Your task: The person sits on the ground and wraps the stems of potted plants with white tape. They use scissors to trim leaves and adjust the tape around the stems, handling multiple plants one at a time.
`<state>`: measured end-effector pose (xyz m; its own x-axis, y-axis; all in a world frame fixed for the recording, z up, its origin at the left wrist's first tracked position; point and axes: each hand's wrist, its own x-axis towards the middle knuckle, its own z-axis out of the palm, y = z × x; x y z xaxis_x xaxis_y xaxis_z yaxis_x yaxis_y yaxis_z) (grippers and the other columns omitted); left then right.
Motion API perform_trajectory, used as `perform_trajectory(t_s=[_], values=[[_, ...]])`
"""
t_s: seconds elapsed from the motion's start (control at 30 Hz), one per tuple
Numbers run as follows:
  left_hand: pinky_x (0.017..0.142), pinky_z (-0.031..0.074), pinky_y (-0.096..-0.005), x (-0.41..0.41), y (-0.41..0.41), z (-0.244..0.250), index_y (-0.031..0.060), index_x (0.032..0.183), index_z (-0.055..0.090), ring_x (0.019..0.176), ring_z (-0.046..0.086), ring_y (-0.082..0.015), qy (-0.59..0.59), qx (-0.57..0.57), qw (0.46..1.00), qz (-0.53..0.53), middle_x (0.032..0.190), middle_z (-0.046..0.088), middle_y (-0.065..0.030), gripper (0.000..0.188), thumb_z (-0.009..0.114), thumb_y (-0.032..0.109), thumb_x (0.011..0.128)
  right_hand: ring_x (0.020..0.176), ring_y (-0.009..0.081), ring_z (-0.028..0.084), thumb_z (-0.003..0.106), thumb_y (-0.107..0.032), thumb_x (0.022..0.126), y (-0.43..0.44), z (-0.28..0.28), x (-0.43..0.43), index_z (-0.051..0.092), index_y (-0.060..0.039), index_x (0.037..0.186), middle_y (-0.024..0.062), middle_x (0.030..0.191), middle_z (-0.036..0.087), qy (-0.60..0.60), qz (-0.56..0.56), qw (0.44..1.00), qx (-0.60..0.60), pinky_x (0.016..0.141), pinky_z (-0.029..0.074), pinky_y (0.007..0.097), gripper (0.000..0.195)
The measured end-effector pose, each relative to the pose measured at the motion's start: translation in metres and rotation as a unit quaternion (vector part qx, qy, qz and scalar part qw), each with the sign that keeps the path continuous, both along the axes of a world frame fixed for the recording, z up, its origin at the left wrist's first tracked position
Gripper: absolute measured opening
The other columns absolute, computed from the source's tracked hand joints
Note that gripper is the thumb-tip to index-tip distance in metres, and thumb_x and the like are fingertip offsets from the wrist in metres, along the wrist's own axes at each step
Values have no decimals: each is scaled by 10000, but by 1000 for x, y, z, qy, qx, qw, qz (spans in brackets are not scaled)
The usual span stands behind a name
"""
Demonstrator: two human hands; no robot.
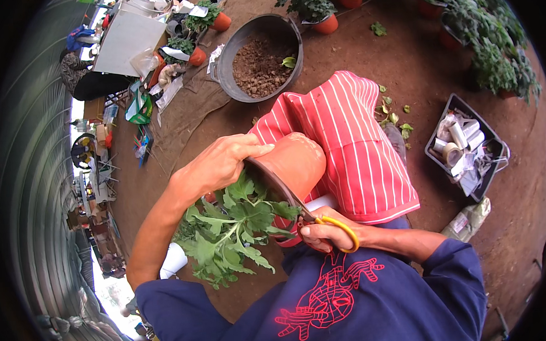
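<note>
An orange plant pot (295, 167) lies tipped on its side above my lap, its brown rim towards the lower left. My left hand (227, 159) grips the pot by the upper part of its rim, with the index finger along the wall. Leafy green stems (232, 231) spill out of the pot's mouth. My right hand (323, 227) is closed on scissors (346, 226) with yellow handles, near the rim's lower end. The scissors' blades lie against the rim and leaves, and their tips are hidden. A red-and-white striped cloth (354, 158) covers my legs.
A black tub (218, 65) with soil stands ahead. At right is a dark crate (452, 99) of tape rolls and packets. Potted plants (486, 37) stand at upper right, others beside a table (130, 37) at upper left, where a person (79, 74) sits. Loose leaves (393, 118) lie on the ground.
</note>
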<state>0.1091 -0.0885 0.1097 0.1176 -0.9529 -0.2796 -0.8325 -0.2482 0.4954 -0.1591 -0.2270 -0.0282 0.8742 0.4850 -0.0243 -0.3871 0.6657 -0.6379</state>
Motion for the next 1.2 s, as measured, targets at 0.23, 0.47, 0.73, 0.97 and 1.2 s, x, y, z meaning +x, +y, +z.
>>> perform_trajectory(t_s=[0.23,0.47,0.73,0.97,1.2], values=[[943,552,-445,1,-9,25,-13,1259,718,1017,703,-373,-66,17,997,41,1089,702,-197,432,633,-120,849,400,101,459,589,-367,1107,20,7,-6,627,-16,860,-12,523,474,84,-35,995,44,392,343,284,431],[653,533,-455,-113,-34,82,37,961,667,689,675,-338,-143,-1,951,276,820,656,-150,148,788,122,945,415,116,484,597,-351,1088,11,20,1,543,-74,710,6,532,482,108,-31,994,-12,394,356,303,472],[569,504,-487,-169,-14,16,50,871,677,605,691,-387,-177,1,878,445,670,686,-147,221,776,209,988,409,142,489,574,-316,1063,4,42,5,504,-75,678,28,524,479,90,-17,995,-47,397,376,329,460],[571,469,-516,-179,-10,2,44,860,635,634,656,-447,-148,-26,870,469,679,641,-202,246,710,195,1038,387,182,520,496,-329,1040,-7,44,16,477,-69,615,72,482,506,66,2,997,-48,399,401,351,498],[578,471,-505,-189,-13,0,35,906,654,657,651,-455,-112,-68,869,477,728,646,-213,213,683,179,1061,380,247,500,480,-310,1088,-30,49,40,490,-49,615,140,497,498,127,100,987,19,389,442,374,540]])
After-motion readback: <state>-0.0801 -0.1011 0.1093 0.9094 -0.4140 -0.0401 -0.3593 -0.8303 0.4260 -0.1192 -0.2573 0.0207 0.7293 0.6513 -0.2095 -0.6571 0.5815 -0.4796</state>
